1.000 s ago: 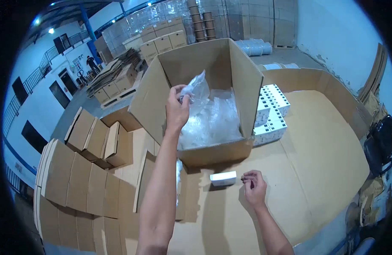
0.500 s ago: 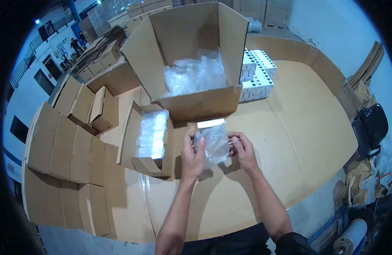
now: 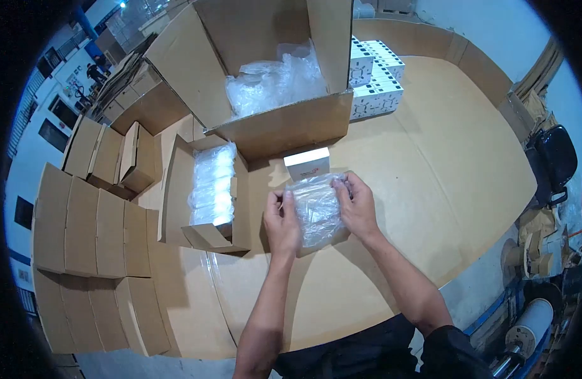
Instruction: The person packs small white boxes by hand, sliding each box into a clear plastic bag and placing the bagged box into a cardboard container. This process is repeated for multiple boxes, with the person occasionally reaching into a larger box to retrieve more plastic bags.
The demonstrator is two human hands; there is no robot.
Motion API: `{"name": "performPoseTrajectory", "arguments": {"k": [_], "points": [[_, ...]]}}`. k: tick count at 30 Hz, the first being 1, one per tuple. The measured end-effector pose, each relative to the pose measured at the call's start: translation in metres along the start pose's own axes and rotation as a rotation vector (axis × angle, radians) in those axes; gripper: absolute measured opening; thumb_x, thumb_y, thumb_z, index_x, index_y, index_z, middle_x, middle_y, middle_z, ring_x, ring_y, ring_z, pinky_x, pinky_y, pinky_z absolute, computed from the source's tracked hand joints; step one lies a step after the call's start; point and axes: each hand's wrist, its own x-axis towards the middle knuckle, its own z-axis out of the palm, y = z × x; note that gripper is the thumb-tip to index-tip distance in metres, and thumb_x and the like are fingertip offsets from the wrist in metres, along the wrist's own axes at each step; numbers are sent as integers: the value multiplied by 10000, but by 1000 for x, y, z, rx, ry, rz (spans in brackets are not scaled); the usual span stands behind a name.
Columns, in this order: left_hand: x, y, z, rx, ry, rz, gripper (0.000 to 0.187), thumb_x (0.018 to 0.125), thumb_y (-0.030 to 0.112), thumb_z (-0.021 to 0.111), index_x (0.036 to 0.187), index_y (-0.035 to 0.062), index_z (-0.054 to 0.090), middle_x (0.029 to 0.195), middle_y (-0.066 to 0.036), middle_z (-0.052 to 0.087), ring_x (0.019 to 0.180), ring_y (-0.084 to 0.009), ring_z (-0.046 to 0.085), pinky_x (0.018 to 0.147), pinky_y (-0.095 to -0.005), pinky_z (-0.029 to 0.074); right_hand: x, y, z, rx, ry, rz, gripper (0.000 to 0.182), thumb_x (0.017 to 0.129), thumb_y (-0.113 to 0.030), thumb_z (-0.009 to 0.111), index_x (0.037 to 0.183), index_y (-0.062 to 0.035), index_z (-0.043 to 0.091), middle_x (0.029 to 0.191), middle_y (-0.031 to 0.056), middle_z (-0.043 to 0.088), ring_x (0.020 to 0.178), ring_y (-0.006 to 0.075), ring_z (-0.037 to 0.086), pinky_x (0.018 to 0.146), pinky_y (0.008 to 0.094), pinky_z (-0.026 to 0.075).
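Between both hands is a clear bubble wrap bag, stretched out over the table. My left hand pinches its left edge, thumb on top. My right hand grips the upper right edge with the fingers closed. Just beyond the bag a small white box stands on the table, its lower part hidden by the bag. Left of my hands, an open carton contains a row of bubble-wrapped packs. Behind, a large open carton is partly filled with loose bubble wrap bags.
White printed boxes are stacked right of the large carton. Several closed brown cartons line the table's left side. A cardboard rim borders the far edge of the table. A black chair stands at the right.
The bag has come nearer to me and is spread wider, with my right hand now gripping it. The white box shows more fully behind it. The head view has tilted down.
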Motion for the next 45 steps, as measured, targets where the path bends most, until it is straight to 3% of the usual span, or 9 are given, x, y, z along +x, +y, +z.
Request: {"name": "performPoseTrajectory", "arguments": {"k": [5,7,11,17,22,26,34,38,45], "points": [[-5,2,-1,-70,41,-6,246,1079,246,520,945,45,563,785,27,529,691,-48,431,601,-248,389,-10,-14,2,-110,-21,-58,165,1008,-114,551,940,31,590,720,194,622,611,226,617,598,376,477],[-8,2,1,-288,31,-202,246,1080,251,522,977,39,589,814,18,569,731,-58,475,645,-250,423,-12,-14,3,-145,10,-77,212,1030,-152,554,899,16,553,645,107,562,612,101,507,551,332,431],[-8,-8,7,-63,2,-124,256,1077,245,526,1004,20,621,855,-9,613,766,-74,519,686,-258,453,-16,-18,8,-154,-3,-66,230,1031,-171,562,888,8,544,642,129,561,601,100,509,541,342,431],[1,-7,3,-76,132,-8,320,1079,256,513,963,-17,633,834,-13,610,762,-84,510,699,-278,455,-10,-8,4,62,-182,-61,225,886,-158,785,908,-5,621,724,24,639,672,84,568,612,282,479],[10,-11,-9,-57,176,-22,334,1078,258,517,919,-13,631,756,11,539,722,-70,456,640,-276,410,2,-18,-31,27,-701,380,275,783,-77,859,945,-14,646,771,-12,646,710,52,585,640,228,483],[8,-1,-11,-45,159,2,322,1072,260,534,913,-3,629,755,20,537,708,-62,451,623,-265,398,7,-27,-52,25,-846,481,300,764,-59,869,946,-2,638,772,-22,641,703,44,579,645,223,492],[-4,-1,4,23,82,72,331,1062,283,555,896,3,616,751,14,555,688,-78,474,629,-274,421,-4,-21,-17,10,-272,-48,194,893,-84,762,1038,3,668,735,-17,604,691,86,586,695,248,529],[-10,8,0,163,47,35,338,1065,286,541,889,4,603,750,12,550,697,-91,482,643,-281,430,-12,-24,-4,-81,-25,48,254,1041,-188,570,901,11,644,673,26,562,628,88,469,598,300,443],[-9,8,0,92,2,48,327,1080,272,506,919,8,610,783,3,555,738,-87,484,667,-272,429,-5,-17,-3,-129,122,-49,315,1057,-211,538,860,26,603,610,54,498,589,107,415,544,327,399]]}}
